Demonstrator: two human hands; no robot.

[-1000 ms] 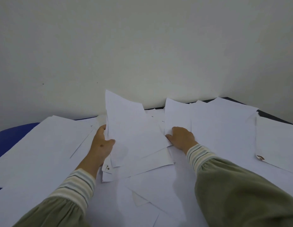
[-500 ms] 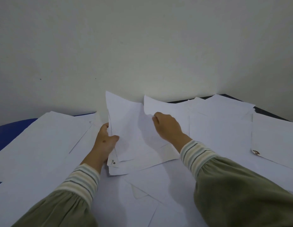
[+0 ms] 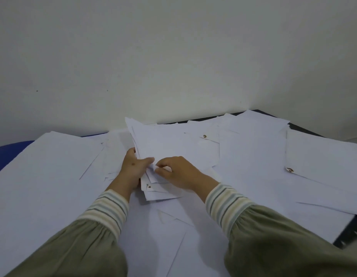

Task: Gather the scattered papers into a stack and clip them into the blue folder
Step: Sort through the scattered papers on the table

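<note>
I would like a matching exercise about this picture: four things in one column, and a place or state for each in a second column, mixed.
Things:
1. left hand
2. right hand
3. blue folder
4. loose sheet with a brown-ringed corner hole

Places or states:
A. peeks out at the far left edge
B. lies flat at the far right
C. grips the gathered stack by its left edge
D. pinches a sheet at the stack's near side

Pairs: 1-C, 2-D, 3-A, 4-B

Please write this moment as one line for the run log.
step: gathering | left hand: grips paper stack | right hand: pinches stack edge | loose sheets: many
</note>
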